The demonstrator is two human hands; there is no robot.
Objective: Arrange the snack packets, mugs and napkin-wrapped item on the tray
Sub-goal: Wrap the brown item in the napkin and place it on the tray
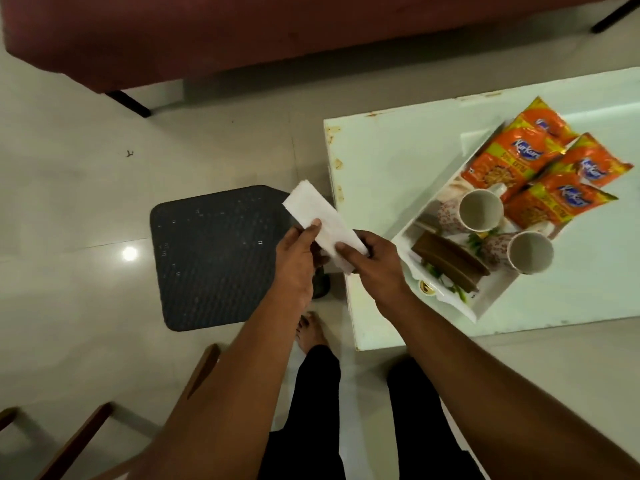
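Both hands hold a long white napkin-wrapped item in the air, left of the table. My left hand pinches its middle with the thumb on top. My right hand grips its near end. On the white tray lie several orange snack packets at the far end, two empty patterned mugs tipped toward me, and a brown rounded object near the front.
The tray sits on a pale green low table with a worn left edge. A dark floor mat lies left of it. A maroon sofa stands behind, wooden chair parts at lower left, my foot below.
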